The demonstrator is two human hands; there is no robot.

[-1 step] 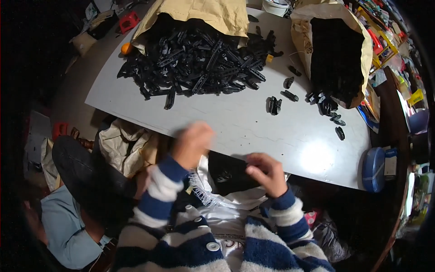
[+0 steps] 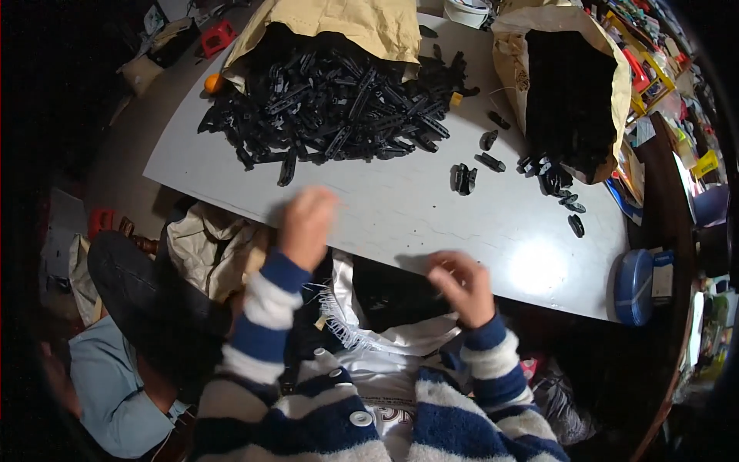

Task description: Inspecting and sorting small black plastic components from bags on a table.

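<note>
A heap of black plastic clip-like pieces [image 2: 339, 108] spills from a brown paper sack [image 2: 339, 27] on the white table [image 2: 369, 204]. My left hand [image 2: 308, 223] is over the table's front edge, just short of the heap. Motion blurs its fingers, which point down and away from me. My right hand [image 2: 464, 286] hovers at the front edge further right, thumb and fingers curved and apart, with nothing visible between them. Below the hands, a white bag-like cloth with a dark inside [image 2: 392, 292] lies across my lap, loose threads at its left side.
A second paper sack [image 2: 512, 65], open and dark inside, lies at the right with several black pieces [image 2: 550, 175] by its mouth. A blue round container [image 2: 633, 287] stands at the right edge. An orange fruit-like ball [image 2: 213, 83] sits left of the heap. Another person's sleeve [image 2: 112, 385] shows at lower left.
My left hand has moved left and farther onto the table, toward the heap. My right hand has shifted slightly right. The black pieces look unmoved.
</note>
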